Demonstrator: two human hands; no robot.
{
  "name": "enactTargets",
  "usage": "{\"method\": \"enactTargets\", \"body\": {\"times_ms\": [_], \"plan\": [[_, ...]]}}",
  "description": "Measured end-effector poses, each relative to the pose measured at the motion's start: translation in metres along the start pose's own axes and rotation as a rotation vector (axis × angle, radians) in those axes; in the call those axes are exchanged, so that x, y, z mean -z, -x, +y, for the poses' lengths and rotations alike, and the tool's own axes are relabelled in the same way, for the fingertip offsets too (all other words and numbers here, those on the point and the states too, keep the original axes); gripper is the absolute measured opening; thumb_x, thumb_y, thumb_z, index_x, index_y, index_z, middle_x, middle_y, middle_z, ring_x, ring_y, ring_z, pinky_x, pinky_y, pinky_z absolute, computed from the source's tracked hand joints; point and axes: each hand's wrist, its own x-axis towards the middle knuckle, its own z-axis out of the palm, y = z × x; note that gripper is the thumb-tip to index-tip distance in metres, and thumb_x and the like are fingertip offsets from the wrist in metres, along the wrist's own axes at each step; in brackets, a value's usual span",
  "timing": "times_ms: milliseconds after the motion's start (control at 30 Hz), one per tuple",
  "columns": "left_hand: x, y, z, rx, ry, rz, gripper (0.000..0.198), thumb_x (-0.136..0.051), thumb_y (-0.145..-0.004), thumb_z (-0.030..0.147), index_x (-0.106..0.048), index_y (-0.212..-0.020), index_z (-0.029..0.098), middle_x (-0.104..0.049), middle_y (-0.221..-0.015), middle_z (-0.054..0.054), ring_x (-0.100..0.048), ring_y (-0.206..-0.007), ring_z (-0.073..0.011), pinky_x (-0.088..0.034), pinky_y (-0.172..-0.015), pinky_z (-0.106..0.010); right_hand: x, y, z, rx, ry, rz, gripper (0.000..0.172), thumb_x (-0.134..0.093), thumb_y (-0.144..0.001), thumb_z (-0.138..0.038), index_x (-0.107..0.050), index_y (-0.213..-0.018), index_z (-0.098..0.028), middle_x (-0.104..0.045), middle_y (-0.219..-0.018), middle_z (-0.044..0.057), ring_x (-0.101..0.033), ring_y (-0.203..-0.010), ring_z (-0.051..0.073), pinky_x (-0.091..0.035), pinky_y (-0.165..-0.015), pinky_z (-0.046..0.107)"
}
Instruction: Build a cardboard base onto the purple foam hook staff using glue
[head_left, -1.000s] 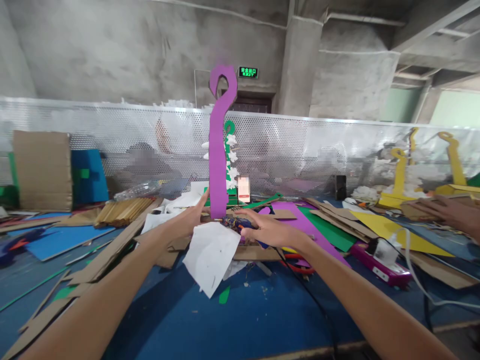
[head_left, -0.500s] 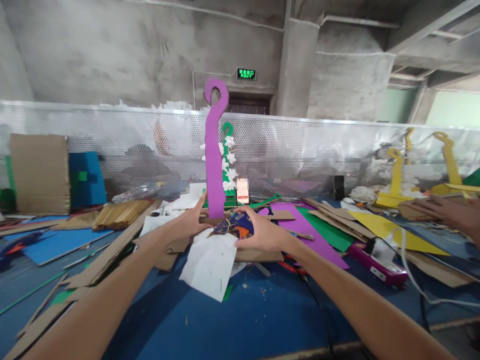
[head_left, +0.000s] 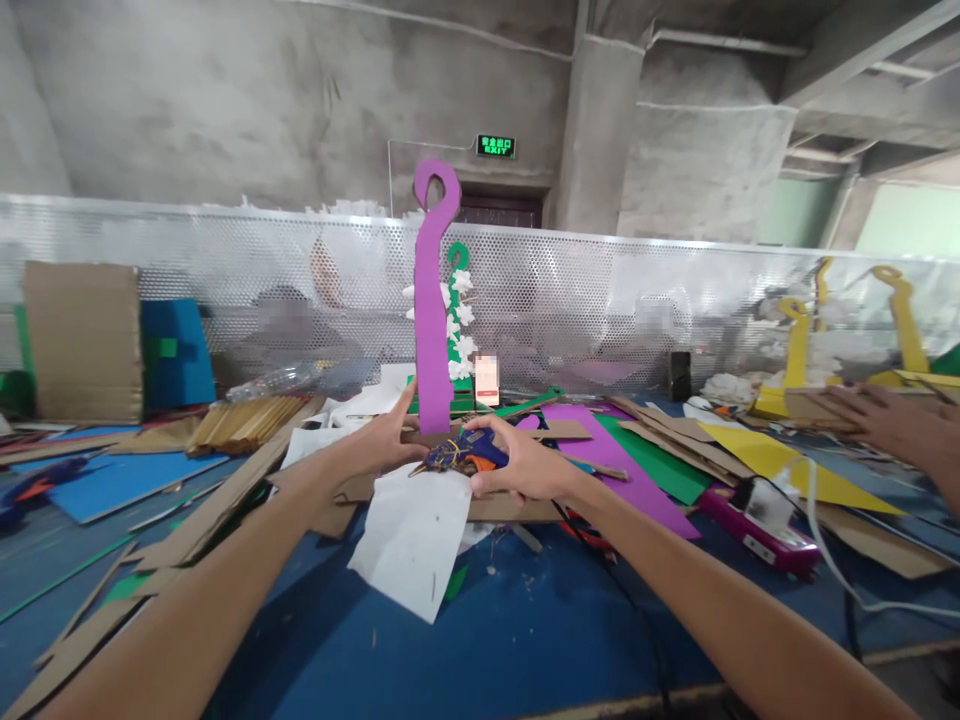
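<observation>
A tall purple hook-topped cardboard cutout [head_left: 430,320] stands upright in front of me. At its foot, my left hand [head_left: 388,438] grips its lower left side, one finger raised along the edge; the other fingertips are partly hidden. My right hand [head_left: 529,462] is closed around a blue glue gun [head_left: 480,445] with an orange trigger and yellow strands of wire or string on its front. The gun's nozzle points left, close to the cutout's base. Below it lies a white sheet of paper [head_left: 412,545], over cardboard strips [head_left: 517,510].
Behind stands a green hooked piece with white flowers [head_left: 459,330], beside a lit phone [head_left: 487,380]. At right lie purple sheets [head_left: 622,470], a yellow sheet [head_left: 787,465] and a magenta power strip [head_left: 761,530] with cables. Another person's hand [head_left: 877,420] is at far right.
The glue gun has tilted slightly, showing more of its nozzle end. The white paper has shifted a little left and toward me. Both hands keep their hold.
</observation>
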Motion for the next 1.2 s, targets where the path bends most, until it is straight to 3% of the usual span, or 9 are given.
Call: {"method": "enactTargets", "body": {"times_ms": [100,167,233,300,467,667,833,967,1200], "plan": [[0.0,-0.001,-0.002,0.007,-0.014,0.026,0.128,-0.074,-0.079,0.042,0.022,-0.161,0.023,-0.071,-0.131,-0.018,-0.073,-0.106,-0.0324,-0.056,-0.085,-0.041,-0.001,0.0,0.002,0.065,-0.016,0.013,0.098,-0.083,-0.072,-0.06,-0.034,-0.153,-0.035,-0.061,-0.133,0.014,-0.066,-0.071,0.018,-0.055,-0.05,0.03],[0.0,-0.001,-0.004,0.01,-0.031,0.047,0.129,-0.076,-0.078,0.042,0.019,-0.162,0.023,-0.07,-0.131,-0.019,-0.073,-0.107,-0.0335,-0.055,-0.088,-0.043,-0.002,-0.002,0.005,0.18,0.048,0.067,0.104,-0.089,-0.066,-0.058,-0.037,-0.154,-0.036,-0.047,-0.153,0.013,-0.067,-0.105,0.03,-0.063,-0.076,0.043],[0.0,0.0,-0.005,-0.005,-0.008,0.044,0.127,-0.076,-0.078,0.044,0.017,-0.163,0.023,-0.071,-0.13,-0.019,-0.074,-0.105,-0.0336,-0.055,-0.086,-0.042,-0.003,-0.004,0.008,0.284,0.117,0.106,0.107,-0.093,-0.06,-0.056,-0.043,-0.152,-0.034,-0.042,-0.158,0.009,-0.052,-0.133,0.036,-0.051,-0.106,0.053],[0.0,0.001,-0.006,-0.014,0.038,0.031,0.125,-0.075,-0.078,0.045,0.014,-0.163,0.023,-0.072,-0.128,-0.018,-0.074,-0.101,-0.0334,-0.055,-0.082,-0.041,-0.006,-0.004,0.009,0.313,0.129,0.106,0.102,-0.092,-0.062,-0.055,-0.046,-0.15,-0.034,-0.044,-0.158,0.008,-0.044,-0.141,0.036,-0.04,-0.117,0.057],[-0.002,0.0,-0.004,0.009,0.098,0.042,0.124,-0.076,-0.077,0.041,0.012,-0.163,0.024,-0.072,-0.127,-0.017,-0.073,-0.104,-0.0342,-0.056,-0.082,-0.041,-0.011,-0.001,0.004,0.27,0.073,0.125,0.088,-0.086,-0.073,-0.054,-0.048,-0.15,-0.036,-0.044,-0.159,0.007,-0.047,-0.139,0.036,-0.043,-0.113,0.059],[-0.002,-0.001,-0.002,0.008,0.13,0.006,0.126,-0.077,-0.078,0.035,0.017,-0.162,0.026,-0.072,-0.128,-0.017,-0.074,-0.104,-0.0319,-0.056,-0.081,-0.039,-0.012,-0.002,0.004,0.294,0.128,0.128,0.105,-0.093,-0.061,-0.053,-0.045,-0.152,-0.034,-0.043,-0.16,0.008,-0.04,-0.146,0.036,-0.036,-0.119,0.058],[-0.002,-0.002,-0.006,0.002,0.094,0.051,0.128,-0.079,-0.076,0.035,0.014,-0.163,0.024,-0.076,-0.119,-0.015,-0.075,-0.099,-0.0312,-0.056,-0.081,-0.039,-0.014,-0.005,0.01,0.284,0.097,0.161,0.092,-0.087,-0.07,-0.056,-0.048,-0.151,-0.036,-0.047,-0.157,0.007,-0.043,-0.144,0.034,-0.041,-0.115,0.057],[-0.003,-0.004,-0.011,-0.006,0.125,0.06,0.126,-0.08,-0.075,0.037,0.008,-0.164,0.024,-0.076,-0.117,-0.015,-0.075,-0.098,-0.0309,-0.056,-0.08,-0.038,-0.015,-0.006,0.011,0.33,0.117,0.199,0.094,-0.09,-0.068,-0.048,-0.047,-0.151,-0.036,-0.047,-0.156,0.007,-0.042,-0.145,0.033,-0.033,-0.12,0.058],[-0.003,-0.006,-0.016,-0.021,0.119,0.078,0.129,-0.082,-0.072,0.038,0.008,-0.164,0.025,-0.077,-0.113,-0.014,-0.075,-0.098,-0.0313,-0.055,-0.081,-0.04,-0.015,-0.006,0.008,0.318,0.091,0.19,0.092,-0.09,-0.066,-0.041,-0.049,-0.148,-0.032,-0.049,-0.154,0.008,-0.045,-0.142,0.033,-0.035,-0.12,0.055]]}}
